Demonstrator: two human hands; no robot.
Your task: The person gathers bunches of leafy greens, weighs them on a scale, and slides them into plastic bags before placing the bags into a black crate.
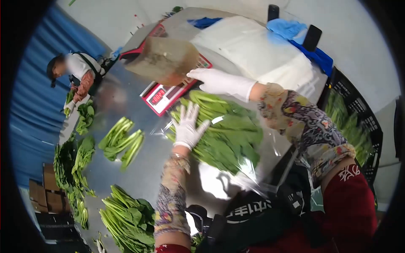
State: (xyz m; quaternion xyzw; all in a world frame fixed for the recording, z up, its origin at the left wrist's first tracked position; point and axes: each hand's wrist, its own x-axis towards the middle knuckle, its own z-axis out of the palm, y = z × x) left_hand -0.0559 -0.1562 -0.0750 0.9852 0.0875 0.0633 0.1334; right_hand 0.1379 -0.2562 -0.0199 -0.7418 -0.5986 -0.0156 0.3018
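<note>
A clear plastic bag [253, 168] full of leafy greens [223, 130] lies in front of me on the metal table. My left hand [189, 128], in a white glove, rests on the stem end of the bagged greens with its fingers spread. Also gloved, my right hand [221, 82] is stretched out beyond the bag, fingertips at the edge of the pan [162, 61] of a red scale [162, 99]. Whether those fingertips touch the pan, I cannot tell. Red digits glow on the scale's display.
Loose bunches of greens [120, 141] lie on the table [147, 168], with a larger pile [128, 219] near me. Stacked plastic sheets [236, 42] and two dark phones [312, 38] are at the back. A black crate [354, 122] stands right. Across the table, a co-worker [80, 74] handles greens.
</note>
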